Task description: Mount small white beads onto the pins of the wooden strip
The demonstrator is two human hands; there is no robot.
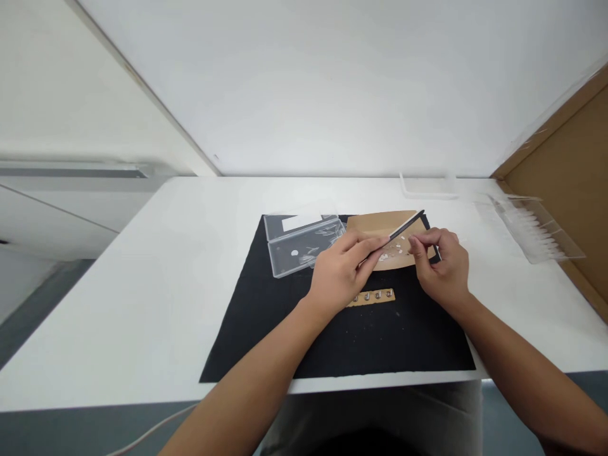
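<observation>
My left hand (342, 266) is closed around a thin black-and-white strip-like stick (405, 227), which slants up to the right. My right hand (443, 263) is closed in a pinch over the right side of a brown paper sheet (375, 221); whatever lies between its fingertips is too small to make out. Small white bits (390, 254) are scattered on the paper between both hands. Just below my left hand lies a tan strip (373, 299) with several small shiny metal pieces on it, its left end hidden by the hand. A clear plastic case (285, 253) lies open to the left, holding small clear pieces.
Everything sits on a black mat (256, 329) on a white table (133, 304). At the right, a clear tray (534, 231) holds a row of translucent pieces beside a brown board (565, 145). A clear plastic holder (427, 193) stands near the back wall.
</observation>
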